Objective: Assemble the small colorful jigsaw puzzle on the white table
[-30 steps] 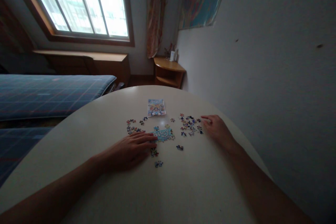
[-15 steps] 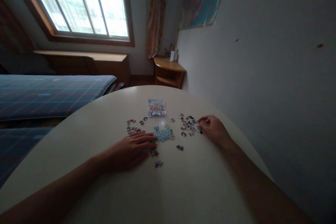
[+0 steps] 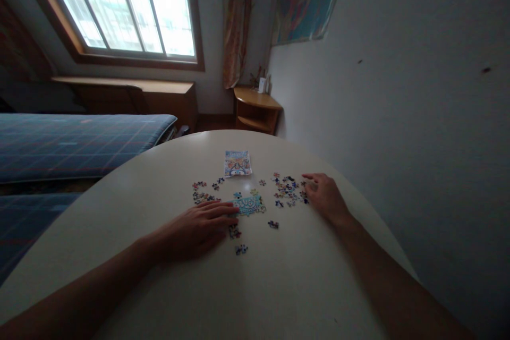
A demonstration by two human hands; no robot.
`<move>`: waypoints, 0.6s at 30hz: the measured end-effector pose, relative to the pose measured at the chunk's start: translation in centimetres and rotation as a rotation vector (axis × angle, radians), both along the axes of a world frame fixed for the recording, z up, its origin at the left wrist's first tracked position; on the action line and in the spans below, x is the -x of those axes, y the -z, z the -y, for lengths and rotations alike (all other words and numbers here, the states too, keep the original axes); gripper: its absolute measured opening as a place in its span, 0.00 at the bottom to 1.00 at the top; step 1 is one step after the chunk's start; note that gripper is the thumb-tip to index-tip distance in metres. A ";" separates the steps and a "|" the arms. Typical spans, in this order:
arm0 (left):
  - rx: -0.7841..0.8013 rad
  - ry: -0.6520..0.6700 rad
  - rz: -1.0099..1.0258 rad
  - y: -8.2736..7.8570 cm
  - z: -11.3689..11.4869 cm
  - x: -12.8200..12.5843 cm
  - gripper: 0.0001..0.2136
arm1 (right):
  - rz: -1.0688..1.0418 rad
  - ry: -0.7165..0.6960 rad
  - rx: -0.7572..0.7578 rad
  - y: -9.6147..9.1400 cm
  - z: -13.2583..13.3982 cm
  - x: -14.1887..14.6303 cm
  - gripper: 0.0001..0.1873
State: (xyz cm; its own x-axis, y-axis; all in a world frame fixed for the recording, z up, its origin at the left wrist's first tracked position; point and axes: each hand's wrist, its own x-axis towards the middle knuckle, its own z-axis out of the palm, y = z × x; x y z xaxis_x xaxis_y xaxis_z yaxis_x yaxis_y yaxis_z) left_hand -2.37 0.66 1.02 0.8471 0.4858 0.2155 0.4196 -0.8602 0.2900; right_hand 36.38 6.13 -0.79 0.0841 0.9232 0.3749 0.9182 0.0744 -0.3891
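Note:
My left hand (image 3: 199, 226) lies flat with its fingers stretched out, the tips resting on the left end of a joined, light-blue strip of jigsaw puzzle (image 3: 251, 205) with lettering on it. Below those fingers are a small joined cluster of pieces (image 3: 234, 231) and another small cluster (image 3: 241, 249). My right hand (image 3: 325, 196) is at the right edge of a pile of loose puzzle pieces (image 3: 287, 189). Its index finger points out, apart from the thumb, and no piece shows between them. A piece (image 3: 273, 224) lies by itself between the hands.
Beyond the strip lies a printed picture sheet (image 3: 238, 163). More loose pieces (image 3: 204, 197) lie by my left fingertips. The round white table (image 3: 179, 297) stands close to the wall on the right. A plaid mattress (image 3: 79, 143) is at the left, and a corner shelf (image 3: 257, 96) stands behind.
My right index finger has straightened and moved away from the thumb, where the two were pinched together before. The left hand has stayed in place on the strip.

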 end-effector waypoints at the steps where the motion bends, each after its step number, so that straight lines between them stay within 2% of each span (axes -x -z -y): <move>1: 0.000 -0.002 -0.006 -0.1 0.0 0.0 0.18 | 0.034 -0.026 -0.010 0.1 -0.1 0.1 0.21; 8: -0.006 -0.006 0.001 -0.2 0.1 -0.1 0.18 | 0.132 -0.148 0.064 0.3 0.3 1.4 0.20; 18: -0.016 -0.012 -0.027 0.2 0.0 0.0 0.18 | 0.074 -0.226 0.071 0.0 0.6 1.6 0.16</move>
State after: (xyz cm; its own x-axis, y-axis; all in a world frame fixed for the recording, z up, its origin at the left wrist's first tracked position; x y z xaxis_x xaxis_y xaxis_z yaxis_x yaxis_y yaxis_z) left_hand -2.36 0.63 0.83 0.8469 0.4927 0.2003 0.4375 -0.8595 0.2643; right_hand 34.80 5.52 -0.81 -0.1525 0.9398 0.3059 0.9076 0.2557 -0.3331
